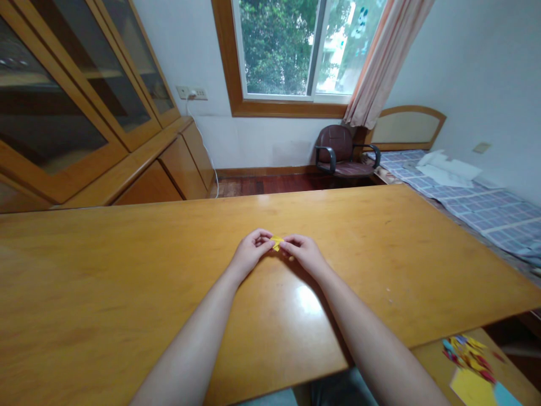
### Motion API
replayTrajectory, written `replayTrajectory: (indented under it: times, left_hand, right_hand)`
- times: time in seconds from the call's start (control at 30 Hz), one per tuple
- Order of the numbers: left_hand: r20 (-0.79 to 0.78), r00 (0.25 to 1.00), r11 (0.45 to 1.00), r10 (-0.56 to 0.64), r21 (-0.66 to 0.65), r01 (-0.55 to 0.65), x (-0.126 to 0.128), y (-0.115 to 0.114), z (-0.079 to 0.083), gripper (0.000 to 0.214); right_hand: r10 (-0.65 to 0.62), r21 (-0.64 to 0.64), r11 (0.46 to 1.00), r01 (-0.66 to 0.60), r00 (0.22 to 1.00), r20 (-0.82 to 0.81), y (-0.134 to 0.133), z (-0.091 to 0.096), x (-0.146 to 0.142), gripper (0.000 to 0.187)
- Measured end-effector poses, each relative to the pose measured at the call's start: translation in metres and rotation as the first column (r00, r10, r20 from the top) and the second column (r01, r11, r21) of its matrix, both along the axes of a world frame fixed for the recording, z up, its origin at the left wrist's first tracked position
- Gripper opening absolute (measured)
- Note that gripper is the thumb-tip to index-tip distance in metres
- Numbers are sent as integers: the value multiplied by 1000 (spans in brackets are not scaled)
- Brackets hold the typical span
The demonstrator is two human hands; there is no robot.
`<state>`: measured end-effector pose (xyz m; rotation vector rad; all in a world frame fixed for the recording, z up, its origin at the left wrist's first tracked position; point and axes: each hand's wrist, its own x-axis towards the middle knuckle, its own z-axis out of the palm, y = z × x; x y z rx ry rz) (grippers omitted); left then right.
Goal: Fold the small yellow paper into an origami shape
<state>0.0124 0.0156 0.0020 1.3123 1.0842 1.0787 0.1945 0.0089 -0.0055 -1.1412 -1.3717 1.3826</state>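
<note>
A small folded piece of yellow paper sits between my two hands just above the middle of a long wooden table. My left hand pinches the paper's left side with closed fingers. My right hand pinches its right side, fingers curled in. Both forearms reach in from the bottom of the view, and most of the paper is hidden by my fingertips.
A lower surface at the bottom right holds coloured paper pieces and a yellow sheet. A wooden glass-door cabinet lines the left wall. Beyond the table stand a dark office chair and a bed under the window.
</note>
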Motion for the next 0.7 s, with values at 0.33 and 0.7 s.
replayTrajectory:
  times: [0.33,0.7]
  left_hand:
    - [-52,999,1000,-1,5,1,-1,0,-3,30]
    - [-45,999,1000,3,-20,-4,0,1,-4,30]
  right_hand:
    - [-38,-22,999,38,999,21,1,1,-2,27]
    - [-49,-27,998,50,998,43,2,-2,-1,27]
